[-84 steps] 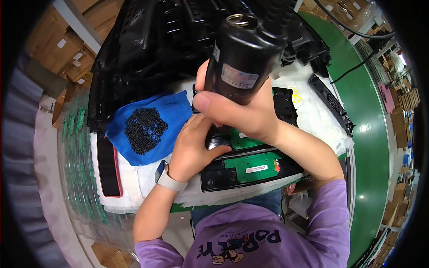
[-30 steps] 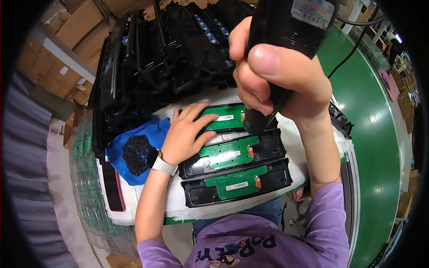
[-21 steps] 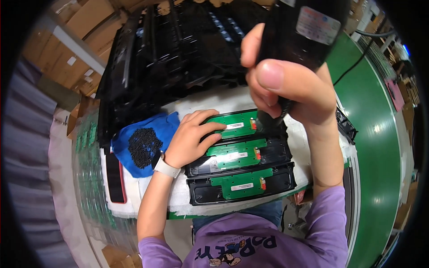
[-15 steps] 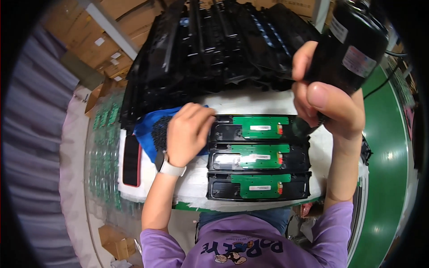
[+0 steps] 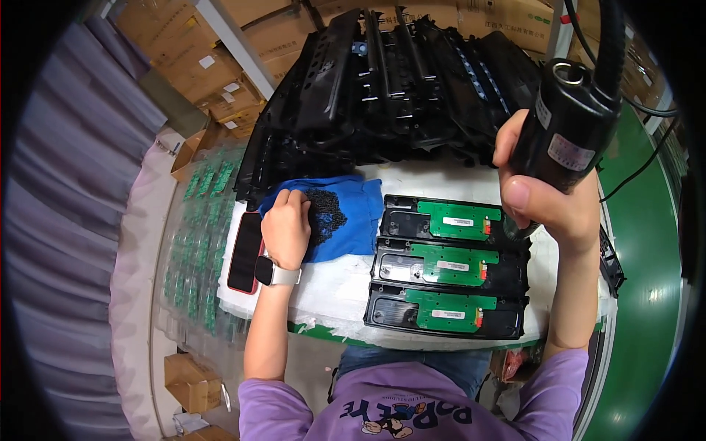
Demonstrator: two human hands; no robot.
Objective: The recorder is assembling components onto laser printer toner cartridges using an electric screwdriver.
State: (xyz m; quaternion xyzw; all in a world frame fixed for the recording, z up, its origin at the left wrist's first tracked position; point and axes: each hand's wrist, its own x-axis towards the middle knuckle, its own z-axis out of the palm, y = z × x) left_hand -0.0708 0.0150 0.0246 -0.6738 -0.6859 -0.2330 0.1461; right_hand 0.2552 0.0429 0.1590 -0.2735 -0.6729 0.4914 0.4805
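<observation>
My right hand [image 5: 551, 206] is wrapped round a black electric screwdriver [image 5: 562, 125], its lower end over the right side of the farthest panel. Three black plastic panels [image 5: 393, 283] lie in a column, each bearing a green circuit board [image 5: 471, 220] with a white label and a small red and yellow part. My left hand [image 5: 285, 231], with a watch on the wrist, rests at the left of a blue cloth [image 5: 360, 220]. Its fingers are curled together beside a heap of small black screws [image 5: 323, 213]; anything between the fingertips is hidden.
Many black plastic parts [image 5: 397, 95] are stacked at the back. A red-edged phone [image 5: 244, 253] lies left of my left hand. Clear trays with green boards [image 5: 198, 242] stand farther left. A black cable [image 5: 640, 165] hangs at the right, above the green surface [image 5: 632, 294].
My left hand has moved left, away from the panels, uncovering the screw heap. The screwdriver has tilted and dropped lower in view. The whole view has shifted, with the table now farther right.
</observation>
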